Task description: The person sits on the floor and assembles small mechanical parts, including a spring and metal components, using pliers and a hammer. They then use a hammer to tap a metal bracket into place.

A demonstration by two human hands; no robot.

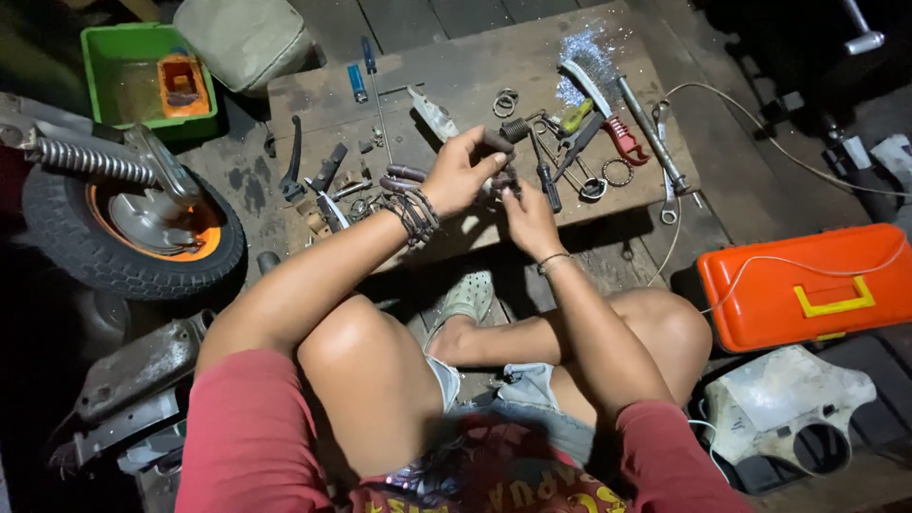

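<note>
Near the middle of the frame, both hands meet over the front edge of a low, worn wooden board (456,71) strewn with tools. The left hand (463,173), its wrist wrapped in dark braided bands, curls its fingers around a small dark metal part (498,144), thumb and fingertips pinching it. The right hand (528,214), just below and touching the same cluster, closes its fingers on the lower end of what looks like the same greasy part, though the detail is too dark to be sure.

Right of the hands lie a wire brush with a pale handle (584,81) and a red-handled tool (624,139). A small wheel with an orange rim (133,228) stands at the left, a green plastic tray (142,71) in the upper left, and an orange plastic toolbox (807,285) at the right.
</note>
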